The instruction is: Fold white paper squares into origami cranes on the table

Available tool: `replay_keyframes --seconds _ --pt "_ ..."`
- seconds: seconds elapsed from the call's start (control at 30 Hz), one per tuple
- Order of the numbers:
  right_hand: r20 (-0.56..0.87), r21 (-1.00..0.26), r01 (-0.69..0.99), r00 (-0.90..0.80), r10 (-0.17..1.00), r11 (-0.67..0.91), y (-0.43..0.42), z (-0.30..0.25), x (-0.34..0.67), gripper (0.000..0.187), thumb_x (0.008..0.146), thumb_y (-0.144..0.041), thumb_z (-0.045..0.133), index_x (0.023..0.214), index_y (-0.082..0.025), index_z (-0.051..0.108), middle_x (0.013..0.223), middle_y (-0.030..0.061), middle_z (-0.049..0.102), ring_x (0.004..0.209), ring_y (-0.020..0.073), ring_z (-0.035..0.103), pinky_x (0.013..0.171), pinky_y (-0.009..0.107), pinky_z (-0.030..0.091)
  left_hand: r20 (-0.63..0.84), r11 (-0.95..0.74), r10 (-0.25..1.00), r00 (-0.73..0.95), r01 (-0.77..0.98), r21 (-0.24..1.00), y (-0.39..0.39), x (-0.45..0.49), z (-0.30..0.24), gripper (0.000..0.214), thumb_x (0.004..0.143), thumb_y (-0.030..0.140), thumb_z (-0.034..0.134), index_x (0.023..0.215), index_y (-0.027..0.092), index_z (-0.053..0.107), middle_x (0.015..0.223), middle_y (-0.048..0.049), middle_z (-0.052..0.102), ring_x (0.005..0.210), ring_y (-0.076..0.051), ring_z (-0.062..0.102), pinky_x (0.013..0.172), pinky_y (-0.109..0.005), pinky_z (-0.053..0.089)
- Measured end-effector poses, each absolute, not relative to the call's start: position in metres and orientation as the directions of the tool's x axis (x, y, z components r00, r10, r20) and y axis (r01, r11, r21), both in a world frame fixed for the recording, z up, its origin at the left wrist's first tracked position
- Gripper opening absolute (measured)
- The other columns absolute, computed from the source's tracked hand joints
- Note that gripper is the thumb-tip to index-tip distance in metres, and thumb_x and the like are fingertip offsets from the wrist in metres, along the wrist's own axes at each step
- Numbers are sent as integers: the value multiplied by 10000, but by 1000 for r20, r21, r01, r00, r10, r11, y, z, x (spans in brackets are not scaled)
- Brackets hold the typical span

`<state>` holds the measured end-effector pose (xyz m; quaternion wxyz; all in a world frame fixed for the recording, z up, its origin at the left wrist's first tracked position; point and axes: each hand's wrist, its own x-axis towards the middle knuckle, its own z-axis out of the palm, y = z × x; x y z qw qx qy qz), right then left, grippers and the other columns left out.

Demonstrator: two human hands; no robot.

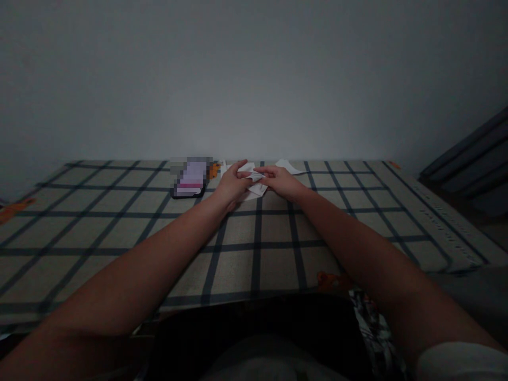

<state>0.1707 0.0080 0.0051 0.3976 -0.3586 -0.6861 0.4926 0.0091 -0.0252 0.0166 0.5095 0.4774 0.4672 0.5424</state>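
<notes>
Both hands meet over a folded piece of white paper [257, 189] near the far side of the table. My left hand [235, 183] grips its left part, with thumb and fingers around the paper and the index finger raised. From the right, my right hand [281, 182] pinches the paper between thumb and fingers. The folds between the fingertips are partly hidden, and the dim light blurs their detail. Just beyond my right hand lies another white paper piece [290, 167], apart from the fingers.
A phone [191, 177] with a lit, pixelated screen lies left of my hands. The table has a checked cloth [127, 227] with orange figures. A pale wall [254, 79] rises directly behind its far edge. At the right stands a dark, striped object [472, 164].
</notes>
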Motion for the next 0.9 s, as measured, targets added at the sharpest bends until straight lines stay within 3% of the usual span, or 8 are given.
replay_keyframes --seconds 0.27,0.53,0.73,0.9 --pt "167 -963 129 -398 902 236 8 7 171 381 812 -113 629 1187 -163 670 897 54 722 690 129 618 633 244 536 -10 5 999 -31 -150 989 -26 10 18 790 659 24 718 1393 209 491 897 -49 693 711 -148 667 705 -282 533" --pt "177 -971 79 -409 895 227 7 6 171 403 805 -92 634 1206 -130 633 921 67 716 723 128 641 645 235 543 -20 25 999 25 -203 979 -18 7 12 891 620 -19 722 1438 183 429 1005 -89 695 756 -164 675 747 -307 538" --pt "154 -986 -22 -478 865 164 8 6 169 304 842 -188 641 1144 -159 643 842 29 693 642 91 616 599 200 542 146 -155 986 -80 -124 980 -18 4 17 880 623 38 745 1434 177 434 1078 -93 690 837 -157 674 823 -294 513" --pt "171 -985 -59 -504 846 164 8 5 169 328 807 -169 671 1133 -180 646 940 32 690 657 83 611 619 202 546 213 -221 973 -91 -80 972 -18 4 15 842 628 82 765 1411 174 469 1070 -85 690 887 -168 670 876 -311 500"
